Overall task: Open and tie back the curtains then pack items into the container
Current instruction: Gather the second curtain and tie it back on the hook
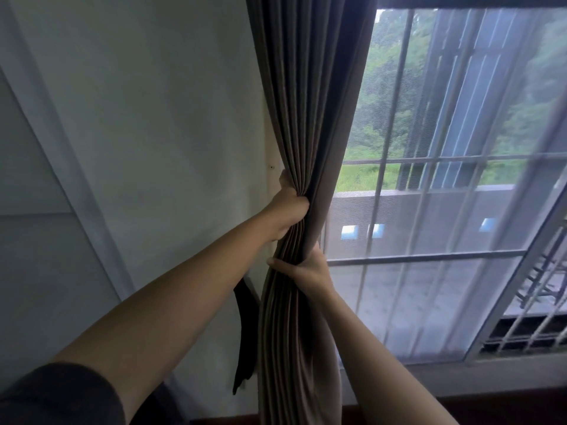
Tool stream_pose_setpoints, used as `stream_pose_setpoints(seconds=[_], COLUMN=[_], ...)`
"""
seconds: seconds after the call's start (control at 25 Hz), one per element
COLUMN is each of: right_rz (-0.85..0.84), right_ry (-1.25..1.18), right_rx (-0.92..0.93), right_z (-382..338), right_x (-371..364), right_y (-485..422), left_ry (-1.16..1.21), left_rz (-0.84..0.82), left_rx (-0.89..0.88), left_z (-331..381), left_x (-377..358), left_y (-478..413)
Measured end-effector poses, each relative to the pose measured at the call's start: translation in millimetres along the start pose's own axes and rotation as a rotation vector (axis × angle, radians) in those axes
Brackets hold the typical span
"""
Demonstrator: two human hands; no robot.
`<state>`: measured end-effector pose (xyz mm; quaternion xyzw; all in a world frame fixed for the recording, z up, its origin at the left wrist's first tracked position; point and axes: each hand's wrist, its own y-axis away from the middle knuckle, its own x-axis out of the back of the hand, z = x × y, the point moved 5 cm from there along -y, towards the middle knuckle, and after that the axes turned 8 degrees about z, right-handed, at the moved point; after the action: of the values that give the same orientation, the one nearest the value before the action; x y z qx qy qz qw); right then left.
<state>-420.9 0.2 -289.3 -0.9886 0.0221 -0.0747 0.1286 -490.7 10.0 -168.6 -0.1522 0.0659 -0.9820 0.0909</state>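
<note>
Fingers [302, 201] of the left hand [287, 210] were curled tight round the gathered curtain [310, 118], squeezing its pleats into a narrow bunch beside the wall [153, 102]. Just below, the right hand [306, 271] clasped the same bunch, thumb [277, 263] laid across the front folds and the other fingers wrapped behind, out of sight. Both forearms reached up from the bottom edge, the left one leaving a dark sleeve [61, 397]. The curtain hung at the left edge of the window [445, 148], drawn clear of the panes, where white bars [394, 96] and greenery showed. A dark strap [245, 332] dangled by the wall, just left of the curtain's lower folds.
</note>
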Motion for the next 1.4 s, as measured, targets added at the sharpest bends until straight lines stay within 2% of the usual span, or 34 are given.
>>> stream_pose_setpoints(seconds=[0.16, 0.36, 0.44, 0.6, 0.84, 0.96, 1.24, 1.36, 1.4], right_rz=[0.156, 0.173, 0.167, 0.102, 0.097, 0.111, 0.103, 0.144, 0.158], right_ry=[0.1, 0.131, 0.129, 0.129, 0.106, 0.174, 0.276, 0.267, 0.266], right_rx=[-0.025, -0.117, -0.103, -0.014, -0.083, -0.096, -0.142, -0.109, -0.107], right_z=[-10, -17, -18, -19, -26, -28, -30, -27, -25], right_x=[-10, -19, -20, -24, -12, -17, -22, -21, -19], right_y=[6, 11, 11, 14, 8, 4, -5, -7, -9], left_ry=[0.029, -0.075, -0.189, -0.338, -0.229, -0.192, 0.026, 0.226, 0.327], left_rz=[-0.062, -0.065, 0.01, 0.318, 0.351, 0.308, 0.061, -0.12, -0.086], left_rx=[0.045, 0.017, -0.021, -0.085, -0.019, 0.0, -0.022, -0.076, -0.055], left_z=[3, 3, 4, 7, 6, 4, -11, -22, -35], left_x=[0, 4, 6, 13, 15, 14, 28, 37, 44], left_y=[4, 5, 7, 11, 9, 8, -3, 10, 16])
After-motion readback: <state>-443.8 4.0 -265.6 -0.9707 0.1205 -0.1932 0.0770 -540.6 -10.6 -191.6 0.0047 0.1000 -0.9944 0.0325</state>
